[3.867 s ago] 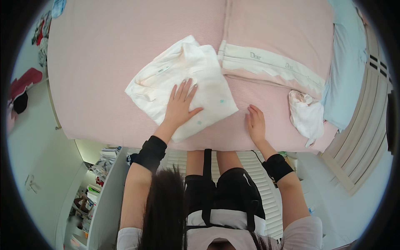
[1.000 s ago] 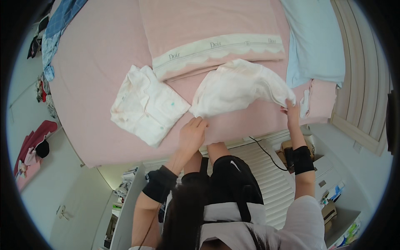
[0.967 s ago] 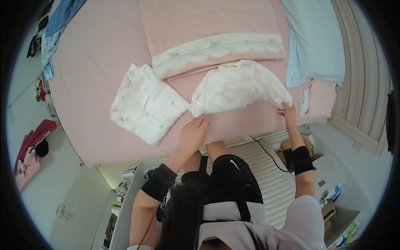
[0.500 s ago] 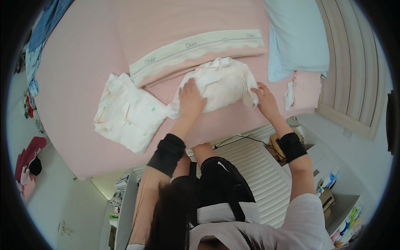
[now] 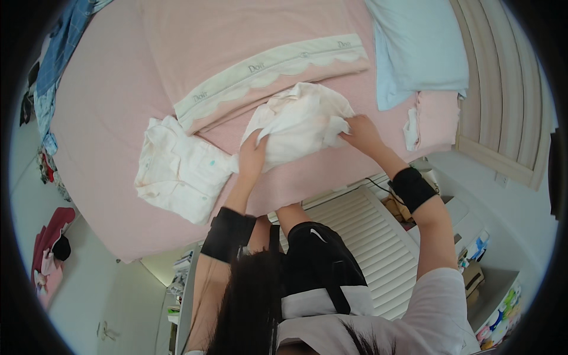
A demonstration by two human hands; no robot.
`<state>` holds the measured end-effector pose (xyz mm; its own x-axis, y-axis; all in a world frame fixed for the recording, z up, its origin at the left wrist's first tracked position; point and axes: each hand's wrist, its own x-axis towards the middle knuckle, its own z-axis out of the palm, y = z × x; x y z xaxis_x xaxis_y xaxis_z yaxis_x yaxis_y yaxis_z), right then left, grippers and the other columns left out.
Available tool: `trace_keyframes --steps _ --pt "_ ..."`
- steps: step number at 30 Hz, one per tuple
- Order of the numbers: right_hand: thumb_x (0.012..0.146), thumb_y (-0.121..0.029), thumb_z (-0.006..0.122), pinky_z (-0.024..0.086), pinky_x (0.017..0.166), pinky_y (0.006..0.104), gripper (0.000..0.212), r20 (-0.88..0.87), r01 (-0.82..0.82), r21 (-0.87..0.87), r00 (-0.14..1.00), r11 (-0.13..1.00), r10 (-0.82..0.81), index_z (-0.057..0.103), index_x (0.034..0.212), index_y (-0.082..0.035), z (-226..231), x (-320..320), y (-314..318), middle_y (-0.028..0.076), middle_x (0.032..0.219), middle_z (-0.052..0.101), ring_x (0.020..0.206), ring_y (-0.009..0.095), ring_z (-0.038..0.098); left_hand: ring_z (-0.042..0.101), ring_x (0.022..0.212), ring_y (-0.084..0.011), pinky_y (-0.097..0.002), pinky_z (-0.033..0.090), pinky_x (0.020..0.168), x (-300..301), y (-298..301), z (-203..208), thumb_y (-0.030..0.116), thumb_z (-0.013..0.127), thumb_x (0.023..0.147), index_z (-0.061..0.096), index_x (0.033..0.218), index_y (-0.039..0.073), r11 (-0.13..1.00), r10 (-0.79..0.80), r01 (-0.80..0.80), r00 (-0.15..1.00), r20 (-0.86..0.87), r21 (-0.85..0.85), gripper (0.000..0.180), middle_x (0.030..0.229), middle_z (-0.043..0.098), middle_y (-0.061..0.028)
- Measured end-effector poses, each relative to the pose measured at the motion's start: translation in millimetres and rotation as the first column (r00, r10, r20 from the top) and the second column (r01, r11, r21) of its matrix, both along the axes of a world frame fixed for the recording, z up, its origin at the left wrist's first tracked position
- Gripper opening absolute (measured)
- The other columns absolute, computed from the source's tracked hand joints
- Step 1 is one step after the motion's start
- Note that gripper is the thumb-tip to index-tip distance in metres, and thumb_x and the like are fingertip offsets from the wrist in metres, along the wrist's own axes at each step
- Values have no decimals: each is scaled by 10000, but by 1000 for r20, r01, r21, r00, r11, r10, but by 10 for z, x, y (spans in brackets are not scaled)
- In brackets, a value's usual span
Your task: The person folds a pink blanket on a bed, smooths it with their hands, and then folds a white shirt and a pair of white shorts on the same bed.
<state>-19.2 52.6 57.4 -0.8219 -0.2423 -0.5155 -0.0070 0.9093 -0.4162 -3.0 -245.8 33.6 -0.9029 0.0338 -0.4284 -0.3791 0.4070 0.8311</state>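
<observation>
Bedding of pale pink fabric [image 5: 97,127] lies under a folded pink blanket with a white scalloped band [image 5: 242,32], a soft light-blue pillow [image 5: 420,50] at the right and a flat-folded white cloth garment [image 5: 183,174] at the left. Between garment and pillow, near the blanket's band, sits a loosely bunched white cloth garment [image 5: 305,121]. The left hand's [image 5: 252,157] grip pinches its left side, the right hand's [image 5: 362,135] its right edge.

On my feed, the left hand [image 5: 252,155], open over the loose white garment [image 5: 299,121] a moment ago, now pinches its left side. The right hand [image 5: 363,135] has moved inward, gripping the right end, now drawn in and bunched.
</observation>
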Motion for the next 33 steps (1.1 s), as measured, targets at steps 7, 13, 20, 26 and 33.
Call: trace_keyframes --steps 7,13,20,26,33 --pt "761 -260 666 437 669 300 311 372 599 -186 776 779 -509 611 892 16 3 664 244 91 770 618 734 180 570 558 811 -235 -312 436 769 598 -1070 -82 103 536 820 556 1037 -31 947 238 -174 944 227 -268 255 946 596 -171" --pt "716 -237 707 438 708 275 349 444 659 -169 715 733 -541 620 947 9 17 729 270 75 873 634 787 142 573 423 1105 -357 -406 360 917 169 -601 282 169 636 721 394 1201 -26 868 -356 218 900 -253 -445 572 1216 434 -217" --pt "714 -220 715 440 735 271 350 463 549 -119 768 827 -443 624 968 3 137 508 353 77 898 638 819 129 573 492 1054 -365 -393 394 895 -37 -90 -235 321 638 750 428 1198 -50 922 -207 216 976 61 -322 618 1176 494 -229" --pt "728 -203 697 450 731 293 340 417 537 -120 790 835 -449 613 995 -10 122 518 182 76 906 642 816 150 584 536 1030 -316 -331 410 880 177 -329 -38 383 657 742 526 1103 -91 990 89 -118 951 296 82 610 1075 568 -238" --pt "698 -267 655 452 739 376 395 438 -71 -48 895 996 85 599 1008 -28 294 696 -435 185 885 618 825 338 576 575 689 -348 -404 456 618 1284 -1089 887 361 624 770 543 1076 62 870 -368 413 907 203 -270 435 731 585 -173"
